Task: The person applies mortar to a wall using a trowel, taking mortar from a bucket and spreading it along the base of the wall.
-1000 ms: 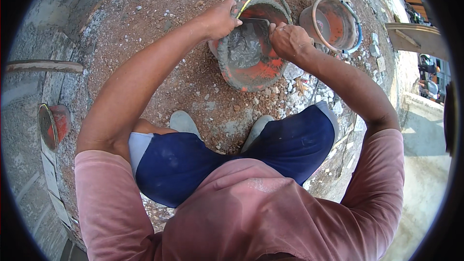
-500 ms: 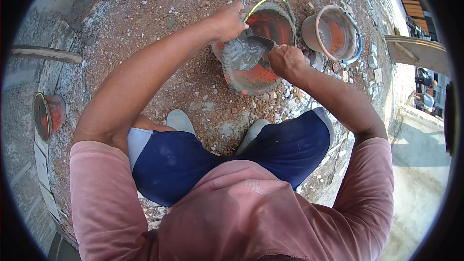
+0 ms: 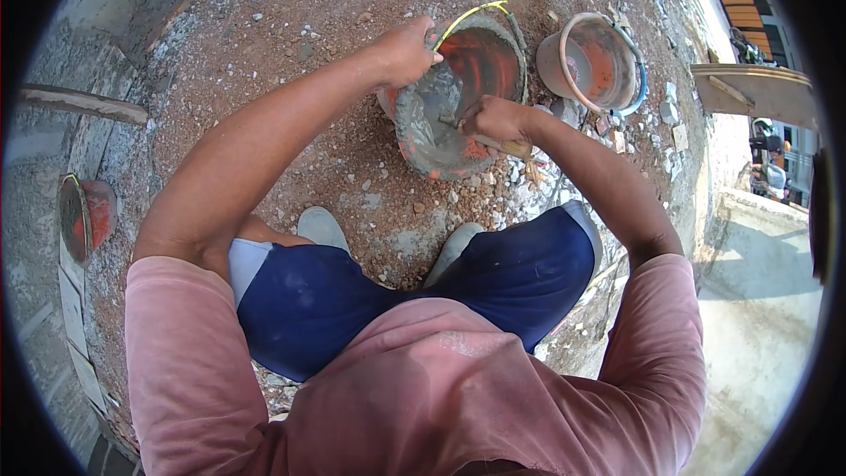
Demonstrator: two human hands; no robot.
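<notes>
Crouched on the gravelly ground (image 3: 264, 62), we clamp our left hand (image 3: 407, 51) on the rim of the tilted orange pan (image 3: 441, 128) just before our feet. Our right hand (image 3: 495, 119) is closed around a wooden-handled trowel (image 3: 515, 150), scraping inside. Grey mortar coats the pan; some orange shows, so scraping seems partly done.

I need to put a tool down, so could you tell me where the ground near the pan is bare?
Free: the gravel left of the mortar pan, beyond the left hand. Crowded: right of the right hand, where the orange bucket and rubble sit.
</notes>
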